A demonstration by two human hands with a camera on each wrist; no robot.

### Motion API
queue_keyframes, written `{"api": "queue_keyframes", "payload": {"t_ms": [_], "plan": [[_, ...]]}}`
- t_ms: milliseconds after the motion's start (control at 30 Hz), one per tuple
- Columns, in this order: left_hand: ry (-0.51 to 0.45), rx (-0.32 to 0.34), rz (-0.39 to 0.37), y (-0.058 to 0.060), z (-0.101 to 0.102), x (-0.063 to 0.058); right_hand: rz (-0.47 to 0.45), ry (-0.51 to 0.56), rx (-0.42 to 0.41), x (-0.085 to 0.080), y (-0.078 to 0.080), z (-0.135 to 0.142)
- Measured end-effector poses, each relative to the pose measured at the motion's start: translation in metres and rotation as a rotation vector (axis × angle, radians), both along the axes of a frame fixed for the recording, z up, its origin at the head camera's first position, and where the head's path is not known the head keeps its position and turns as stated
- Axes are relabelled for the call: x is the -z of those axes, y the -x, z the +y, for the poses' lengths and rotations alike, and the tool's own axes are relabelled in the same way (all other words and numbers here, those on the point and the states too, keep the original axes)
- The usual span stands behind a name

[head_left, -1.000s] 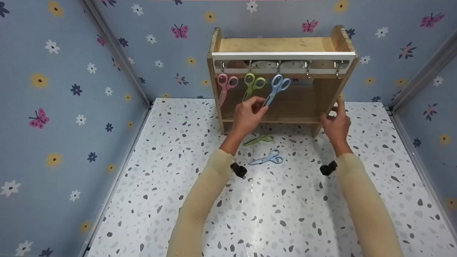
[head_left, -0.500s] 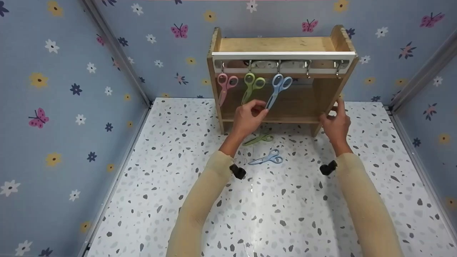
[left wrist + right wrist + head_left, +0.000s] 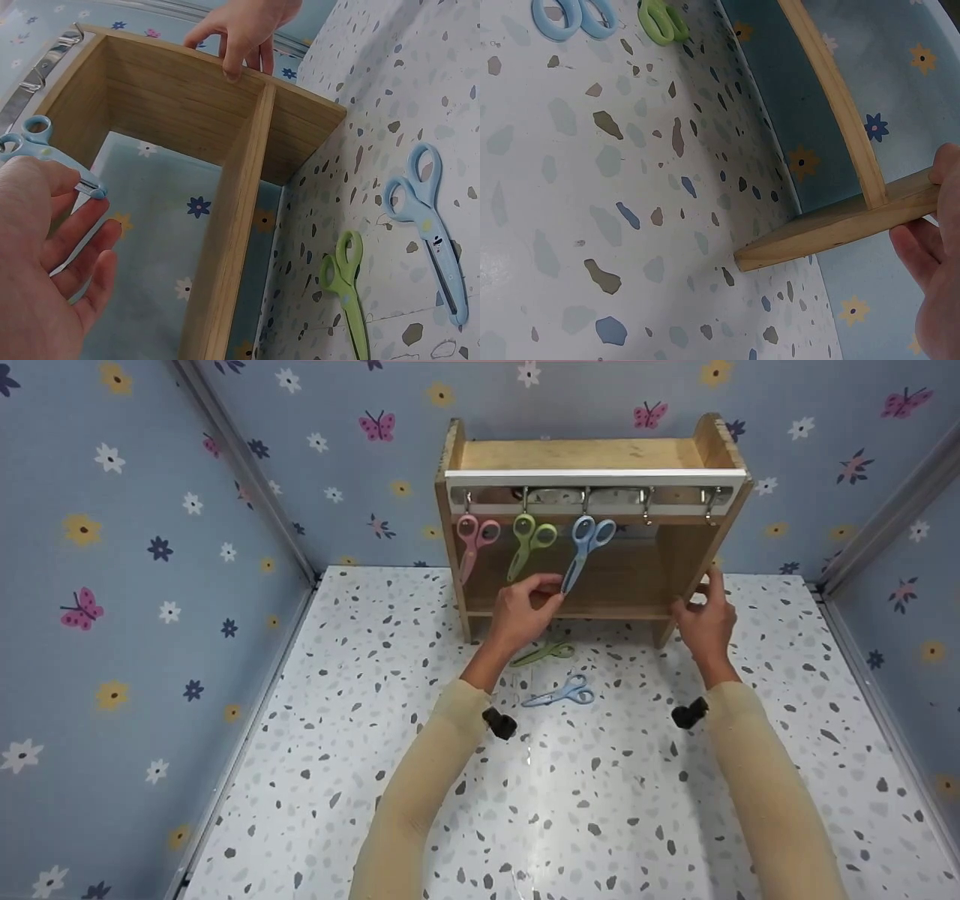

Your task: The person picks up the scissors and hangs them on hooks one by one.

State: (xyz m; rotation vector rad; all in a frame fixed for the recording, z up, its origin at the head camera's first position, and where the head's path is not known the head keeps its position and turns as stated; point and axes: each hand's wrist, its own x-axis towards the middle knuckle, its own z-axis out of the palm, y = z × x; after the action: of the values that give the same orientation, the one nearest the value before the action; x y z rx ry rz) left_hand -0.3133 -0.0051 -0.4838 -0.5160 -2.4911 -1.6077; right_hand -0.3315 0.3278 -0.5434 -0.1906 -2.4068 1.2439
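Blue scissors (image 3: 587, 544) hang by a finger loop from the middle hook of a wooden hook rack (image 3: 570, 613). My left hand (image 3: 523, 607) pinches them near the blade tip between thumb and index finger; the other fingers are spread in the left wrist view. To their left on the rack hang pink scissors (image 3: 472, 544) and green scissors (image 3: 531, 541). My right hand (image 3: 706, 619) grips the rack's right side panel (image 3: 832, 232), thumb on one face and fingers on the other.
Green scissors (image 3: 346, 289) and another blue pair of scissors (image 3: 433, 229) lie on the speckled tabletop (image 3: 600, 825) before the rack. Two hooks (image 3: 648, 506) at the right carry nothing. Flower-patterned walls (image 3: 150, 660) stand left, right and behind.
My left hand has slid slightly down towards the tip of the hanging blue scissors, which now hang a little steeper. The right hand has kept its place on the rack.
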Motion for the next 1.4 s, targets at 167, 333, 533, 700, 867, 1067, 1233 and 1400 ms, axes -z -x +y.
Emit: {"api": "queue_keyframes", "payload": {"t_ms": [167,333,533,700,867,1067,1233,1400], "plan": [[0.014,-0.003,0.010,-0.002,-0.001,0.001,-0.010,-0.003,-0.001,-0.001,0.000,0.000],[0.018,0.005,0.009,-0.003,-0.001,0.003,-0.015,0.006,-0.009,-0.001,-0.001,0.001],[-0.008,0.018,0.014,-0.002,-0.001,0.005,-0.013,0.016,-0.016,0.000,-0.001,0.001],[-0.013,0.017,0.019,-0.001,-0.001,0.008,-0.011,0.024,-0.020,0.000,-0.001,0.001],[0.016,0.009,0.012,-0.002,-0.002,0.009,-0.011,0.022,-0.014,0.001,-0.001,0.002],[0.013,0.017,0.001,-0.003,-0.004,0.013,-0.007,0.010,-0.009,0.001,-0.001,0.001],[0.012,0.028,0.010,-0.004,-0.006,0.018,-0.007,0.006,-0.006,0.001,0.000,0.002],[-0.002,0.046,0.018,-0.005,-0.009,0.023,-0.006,0.006,-0.009,0.001,0.000,0.002]]}}
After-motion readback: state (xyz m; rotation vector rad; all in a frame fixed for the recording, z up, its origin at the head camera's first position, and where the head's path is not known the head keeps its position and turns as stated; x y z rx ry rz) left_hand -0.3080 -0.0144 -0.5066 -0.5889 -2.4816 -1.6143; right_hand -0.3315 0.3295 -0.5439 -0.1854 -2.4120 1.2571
